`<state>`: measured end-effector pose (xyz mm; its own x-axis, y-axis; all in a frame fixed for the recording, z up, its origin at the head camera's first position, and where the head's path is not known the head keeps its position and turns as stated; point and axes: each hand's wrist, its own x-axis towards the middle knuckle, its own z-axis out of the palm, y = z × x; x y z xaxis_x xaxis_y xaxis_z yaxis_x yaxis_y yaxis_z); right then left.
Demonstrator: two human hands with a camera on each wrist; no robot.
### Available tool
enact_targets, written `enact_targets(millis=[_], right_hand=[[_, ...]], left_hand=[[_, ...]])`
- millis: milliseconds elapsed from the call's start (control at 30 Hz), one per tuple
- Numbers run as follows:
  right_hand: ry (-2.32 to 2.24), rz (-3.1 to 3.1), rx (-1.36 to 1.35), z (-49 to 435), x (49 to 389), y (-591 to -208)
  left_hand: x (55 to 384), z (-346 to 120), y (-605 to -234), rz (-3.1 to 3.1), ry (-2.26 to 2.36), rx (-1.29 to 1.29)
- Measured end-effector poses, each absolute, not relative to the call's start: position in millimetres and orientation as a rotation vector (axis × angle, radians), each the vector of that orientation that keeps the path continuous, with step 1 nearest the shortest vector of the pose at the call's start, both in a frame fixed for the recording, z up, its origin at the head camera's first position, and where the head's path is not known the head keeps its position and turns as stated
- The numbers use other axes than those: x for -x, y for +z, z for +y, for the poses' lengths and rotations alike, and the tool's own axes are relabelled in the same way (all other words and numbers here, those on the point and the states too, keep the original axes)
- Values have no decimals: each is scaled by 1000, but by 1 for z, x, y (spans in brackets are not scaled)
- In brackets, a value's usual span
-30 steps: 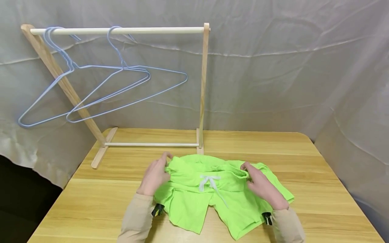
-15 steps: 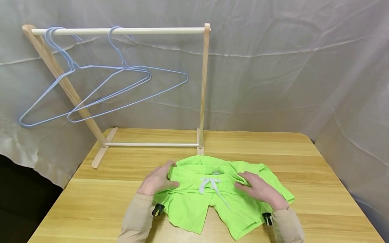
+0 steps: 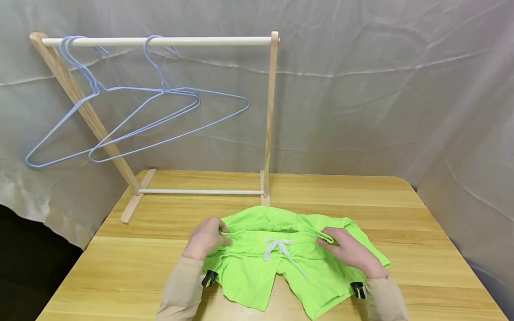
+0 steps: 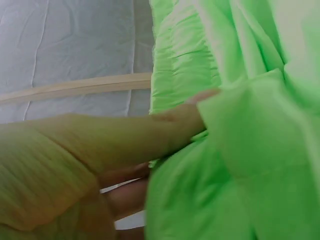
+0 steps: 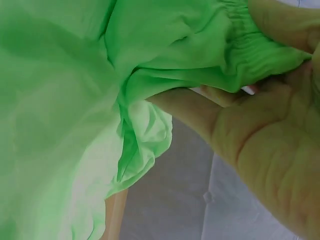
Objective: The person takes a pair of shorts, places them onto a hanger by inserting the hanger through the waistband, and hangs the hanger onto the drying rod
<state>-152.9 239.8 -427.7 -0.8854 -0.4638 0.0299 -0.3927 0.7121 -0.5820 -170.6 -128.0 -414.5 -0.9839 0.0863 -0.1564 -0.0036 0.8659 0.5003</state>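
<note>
Bright green shorts (image 3: 249,272) with a white drawstring (image 3: 277,245) tied in a bow lie on the table, legs toward the person. My left hand (image 3: 206,238) pinches the left end of the elastic waistband, fingers behind and thumb in front. On the opposite end, my right hand (image 3: 349,249) grips the waistband between thumb and fingers. Between the hands the waist gapes a little along its upper edge. In the left wrist view the thumb tip goes under a green fold. Gathered elastic (image 5: 245,50) sits between thumb and fingers in the right wrist view.
A wooden garment rack (image 3: 270,116) stands at the back left of the table (image 3: 401,232). Several light-blue wire hangers (image 3: 160,91) hang from its white bar (image 3: 209,41). Grey cloth (image 3: 361,98) covers the wall behind.
Both hands have shifted their hold on the waistband. Its front edge has been drawn straighter and the waist opening shows wider. The legs of the shorts lie almost as before.
</note>
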Motion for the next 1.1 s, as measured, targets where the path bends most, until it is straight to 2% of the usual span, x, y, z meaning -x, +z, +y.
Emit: enact_targets(millis=[167, 433, 867, 1100], right_hand=[[-1027, 2940, 757, 242, 156, -428], [-1127, 3287, 881, 238, 158, -428], [-1782, 3096, 1075, 244, 161, -426], [-1883, 3017, 1050, 246, 158, -421]], left_hand=[[172, -127, -411, 2939, 848, 12], [174, -128, -406, 3015, 1004, -5], [176, -147, -394, 2583, 1684, -169], [175, -141, -391, 2659, 1830, -203]])
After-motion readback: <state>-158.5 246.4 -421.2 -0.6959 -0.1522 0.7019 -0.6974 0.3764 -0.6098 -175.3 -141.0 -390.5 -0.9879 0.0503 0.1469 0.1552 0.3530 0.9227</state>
